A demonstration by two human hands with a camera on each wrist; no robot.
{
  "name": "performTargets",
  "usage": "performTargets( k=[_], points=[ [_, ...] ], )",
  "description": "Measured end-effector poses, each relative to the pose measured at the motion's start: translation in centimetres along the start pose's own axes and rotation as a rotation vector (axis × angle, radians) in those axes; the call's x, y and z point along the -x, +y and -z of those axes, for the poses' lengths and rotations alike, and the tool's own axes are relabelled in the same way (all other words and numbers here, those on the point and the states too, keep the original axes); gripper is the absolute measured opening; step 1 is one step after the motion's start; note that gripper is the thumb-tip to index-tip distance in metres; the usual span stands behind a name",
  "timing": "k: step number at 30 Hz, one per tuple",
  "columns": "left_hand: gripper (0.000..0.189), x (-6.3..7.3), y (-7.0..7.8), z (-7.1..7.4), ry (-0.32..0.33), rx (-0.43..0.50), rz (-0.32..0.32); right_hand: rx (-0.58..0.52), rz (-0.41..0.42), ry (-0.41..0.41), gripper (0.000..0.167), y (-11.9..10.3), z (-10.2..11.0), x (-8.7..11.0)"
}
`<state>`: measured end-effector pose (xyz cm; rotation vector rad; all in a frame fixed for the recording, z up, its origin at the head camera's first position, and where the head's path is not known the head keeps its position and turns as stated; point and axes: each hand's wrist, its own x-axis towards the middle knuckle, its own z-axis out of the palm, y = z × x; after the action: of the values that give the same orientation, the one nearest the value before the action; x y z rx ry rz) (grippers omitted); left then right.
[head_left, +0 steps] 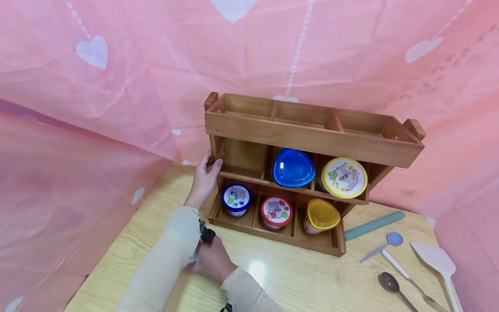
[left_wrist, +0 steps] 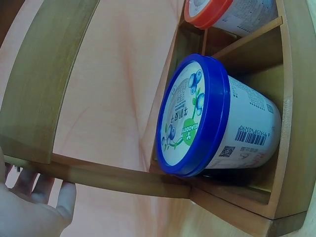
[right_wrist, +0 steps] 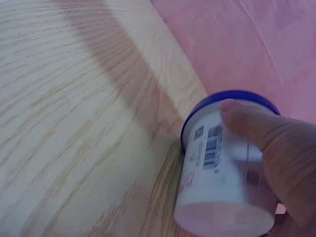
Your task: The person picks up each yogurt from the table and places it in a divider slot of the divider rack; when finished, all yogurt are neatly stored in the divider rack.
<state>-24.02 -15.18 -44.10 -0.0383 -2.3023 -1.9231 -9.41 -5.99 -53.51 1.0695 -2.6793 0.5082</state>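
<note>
A wooden three-tier shelf rack [head_left: 304, 135] stands on the table. My left hand [head_left: 203, 182] grips its left side upright, fingers behind the wood in the left wrist view. My right hand [head_left: 215, 261] is under the left forearm and holds a white tub with a blue lid [right_wrist: 217, 173], its thumb along the side near the lid; the left arm hides most of this tub in the head view. A blue-lidded blueberry tub [head_left: 236, 198] sits in the bottom-left compartment, beside a red-lidded tub [head_left: 276, 211] and a yellow-lidded tub [head_left: 322, 215].
The middle tier holds a blue-lidded tub [head_left: 293, 167] and a larger yellow-lidded tub [head_left: 345, 177]. On the table's right lie a teal stick [head_left: 375, 225], a purple spoon [head_left: 393, 239], a brown spoon [head_left: 390, 282], a white-handled fork [head_left: 395, 263] and a white spatula [head_left: 436, 259]. Pink cloth hangs behind.
</note>
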Motion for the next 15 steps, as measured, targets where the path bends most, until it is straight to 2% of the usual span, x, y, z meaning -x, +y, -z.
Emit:
performTargets(
  k=[3,6,10,15],
  points=[
    [0.054,0.2,0.0,0.0,0.005,0.0,-0.006,0.084,0.005,-0.061,0.049,-0.5,0.0,0.0],
    [0.054,0.3,-0.1,0.0,0.009,0.005,-0.012,0.08,-0.001,-0.096,0.05,-0.5,0.0,0.1],
    [0.055,0.2,-0.1,-0.1,0.009,-0.001,-0.01,-0.028,-0.04,-0.08,0.062,0.0,0.2,0.5],
    [0.055,0.4,0.8,0.1,-0.01,0.018,0.015,-0.18,-0.16,-0.066,0.075,1.1,0.9,1.6]
  ],
)
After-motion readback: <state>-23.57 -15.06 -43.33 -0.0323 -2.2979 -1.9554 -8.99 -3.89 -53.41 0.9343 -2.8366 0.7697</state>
